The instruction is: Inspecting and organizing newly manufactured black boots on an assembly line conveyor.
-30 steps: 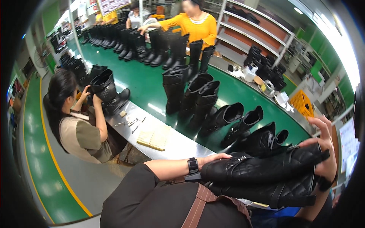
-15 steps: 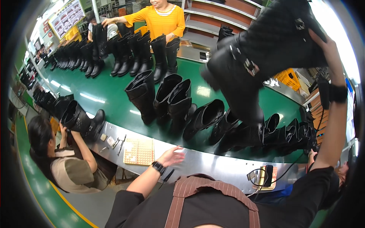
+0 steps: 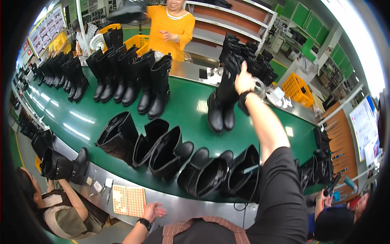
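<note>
My right arm (image 3: 270,122) reaches across the green surface. At its end my right hand (image 3: 245,80) is closed at the upper shafts of a pair of tall black boots (image 3: 221,107). These boots are upright, toes toward me, at the far side of the surface; part of the grip is hidden behind the hand. Low in front of me, my left hand (image 3: 153,211) is held with its fingers apart and nothing in it, beside an orange-and-white patterned sheet (image 3: 128,200). Nearest to me on the green surface, more black boots (image 3: 168,152) form a row, their open tops facing me.
Pairs of black boots (image 3: 122,77) line the far left side of the green surface (image 3: 187,110). Across it stands a person in yellow (image 3: 172,28). A seated person (image 3: 67,211) handles a boot at left; another person (image 3: 337,219) is at right. A yellow crate (image 3: 297,89) sits beyond.
My right hand has brought the black boots down from high at the right to the far side of the green surface. The person in yellow now swings a dark boot up.
</note>
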`<state>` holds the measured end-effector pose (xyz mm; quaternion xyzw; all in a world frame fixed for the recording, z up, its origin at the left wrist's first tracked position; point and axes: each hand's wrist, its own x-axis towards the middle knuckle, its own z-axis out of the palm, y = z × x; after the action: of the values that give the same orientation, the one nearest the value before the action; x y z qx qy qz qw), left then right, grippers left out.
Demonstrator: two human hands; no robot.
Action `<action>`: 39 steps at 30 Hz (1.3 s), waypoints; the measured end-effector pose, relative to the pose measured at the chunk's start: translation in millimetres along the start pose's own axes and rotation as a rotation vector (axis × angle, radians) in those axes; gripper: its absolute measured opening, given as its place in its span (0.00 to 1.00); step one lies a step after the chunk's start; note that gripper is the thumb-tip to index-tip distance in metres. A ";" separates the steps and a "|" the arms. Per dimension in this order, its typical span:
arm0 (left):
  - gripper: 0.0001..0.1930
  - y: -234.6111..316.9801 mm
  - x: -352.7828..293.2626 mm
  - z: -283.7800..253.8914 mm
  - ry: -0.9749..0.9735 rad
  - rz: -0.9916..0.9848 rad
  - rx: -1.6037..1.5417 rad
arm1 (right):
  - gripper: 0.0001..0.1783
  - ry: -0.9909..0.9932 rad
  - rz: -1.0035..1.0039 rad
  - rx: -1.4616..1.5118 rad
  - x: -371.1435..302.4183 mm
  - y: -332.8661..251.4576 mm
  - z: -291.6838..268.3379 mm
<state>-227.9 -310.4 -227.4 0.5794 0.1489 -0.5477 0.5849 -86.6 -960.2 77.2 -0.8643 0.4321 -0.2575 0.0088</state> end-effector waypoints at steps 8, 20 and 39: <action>0.23 13.9 -4.1 6.1 0.045 -0.096 -0.040 | 0.27 -0.265 -0.025 -0.141 17.5 31.6 94.2; 0.20 58.5 -23.2 67.1 0.405 0.517 0.583 | 0.23 -0.473 -0.348 -0.070 -25.4 44.1 -163.5; 0.39 163.3 -121.1 187.5 0.469 1.712 0.982 | 0.10 -0.385 -0.045 0.381 -483.1 166.8 -427.2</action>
<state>-224.5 -455.7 7.9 0.7606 -0.4471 0.1823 0.4339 -642.4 -613.2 196.7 -0.8896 0.3468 -0.1650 0.2473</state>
